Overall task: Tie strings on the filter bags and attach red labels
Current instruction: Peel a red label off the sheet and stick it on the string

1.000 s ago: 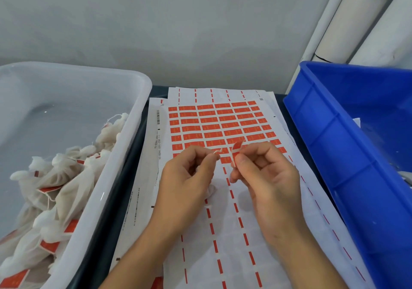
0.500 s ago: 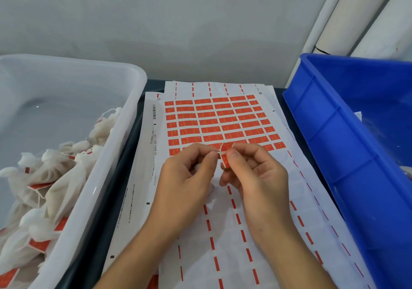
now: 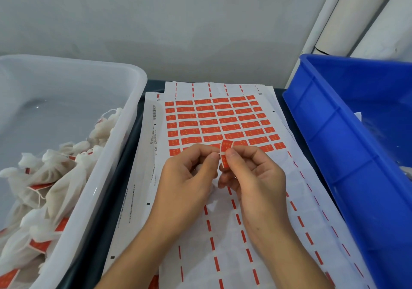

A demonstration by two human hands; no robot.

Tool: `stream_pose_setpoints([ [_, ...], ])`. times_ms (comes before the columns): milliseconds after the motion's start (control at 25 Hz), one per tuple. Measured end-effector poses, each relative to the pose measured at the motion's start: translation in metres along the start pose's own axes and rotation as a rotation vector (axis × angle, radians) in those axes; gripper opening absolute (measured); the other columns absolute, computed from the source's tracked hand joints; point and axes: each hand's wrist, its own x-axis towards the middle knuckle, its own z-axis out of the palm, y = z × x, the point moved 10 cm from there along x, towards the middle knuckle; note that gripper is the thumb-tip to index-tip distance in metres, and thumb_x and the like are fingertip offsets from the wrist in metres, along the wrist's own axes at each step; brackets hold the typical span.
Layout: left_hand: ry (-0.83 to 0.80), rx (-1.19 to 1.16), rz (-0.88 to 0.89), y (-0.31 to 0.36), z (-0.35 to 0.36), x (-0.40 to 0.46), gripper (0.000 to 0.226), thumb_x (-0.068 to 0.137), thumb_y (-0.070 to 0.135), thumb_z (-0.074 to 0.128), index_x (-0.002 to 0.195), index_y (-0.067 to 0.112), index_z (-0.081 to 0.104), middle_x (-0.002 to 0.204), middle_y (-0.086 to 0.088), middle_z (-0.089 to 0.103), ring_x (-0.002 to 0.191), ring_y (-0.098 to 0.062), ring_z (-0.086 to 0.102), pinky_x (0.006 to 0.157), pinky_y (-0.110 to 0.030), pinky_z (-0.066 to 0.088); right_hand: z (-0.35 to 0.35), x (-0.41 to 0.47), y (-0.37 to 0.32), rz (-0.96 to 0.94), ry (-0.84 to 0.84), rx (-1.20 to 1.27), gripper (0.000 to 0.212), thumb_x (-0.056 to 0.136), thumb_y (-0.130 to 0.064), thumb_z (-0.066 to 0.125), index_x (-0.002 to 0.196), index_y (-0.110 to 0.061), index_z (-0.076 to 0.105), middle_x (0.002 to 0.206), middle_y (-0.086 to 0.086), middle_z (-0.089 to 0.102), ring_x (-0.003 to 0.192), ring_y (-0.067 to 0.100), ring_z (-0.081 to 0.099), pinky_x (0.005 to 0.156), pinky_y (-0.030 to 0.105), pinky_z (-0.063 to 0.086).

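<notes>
A red label [image 3: 225, 153] is being pinched by the right hand [image 3: 252, 175] and left hand [image 3: 189, 177] above the label sheet [image 3: 223, 121], filter bags [image 3: 44, 177] lying at nine o'clock.

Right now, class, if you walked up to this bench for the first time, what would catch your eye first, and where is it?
Most striking is the label sheet in the middle, its far half packed with rows of red labels. Just above it, both hands meet: the right hand pinches one peeled red label, and the left hand pinches close beside it. A clear tub of tied filter bags sits left, and a blue crate sits right.
</notes>
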Motion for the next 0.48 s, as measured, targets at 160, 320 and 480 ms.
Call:
stream_pose_setpoints([
  [160,0.004,-0.01,-0.008,-0.001,0.0,-0.002,0.022,0.102,0.019,0.061,0.088,0.025,0.077,0.079,0.005,0.075,0.075,-0.015,0.071,0.068,-0.018,0.058,-0.001,-0.001,-0.005,-0.051,0.024,-0.043,0.003,0.092,-0.027,0.073,0.094,-0.026,0.076,0.084,-0.004,0.078,0.074,0.018,0.076,0.063,0.022,0.061],
  [320,0.013,-0.025,-0.016,-0.001,-0.001,-0.001,0.025,0.102,0.016,0.063,0.085,0.026,0.079,0.079,0.005,0.076,0.074,-0.013,0.072,0.069,-0.018,0.058,-0.002,-0.004,-0.014,-0.15,0.042,-0.126,0.004,0.093,-0.027,0.073,0.097,-0.027,0.074,0.087,-0.011,0.078,0.081,0.012,0.077,0.065,0.019,0.06],
  [480,0.031,-0.048,-0.054,-0.004,-0.003,-0.001,0.021,0.099,0.022,0.068,0.083,0.028,0.081,0.079,0.006,0.077,0.075,-0.013,0.074,0.068,-0.018,0.059,0.002,-0.008,-0.023,-0.245,0.029,-0.209,0.007,0.092,-0.032,0.072,0.099,-0.029,0.072,0.088,-0.015,0.076,0.081,0.01,0.076,0.064,0.019,0.06],
])
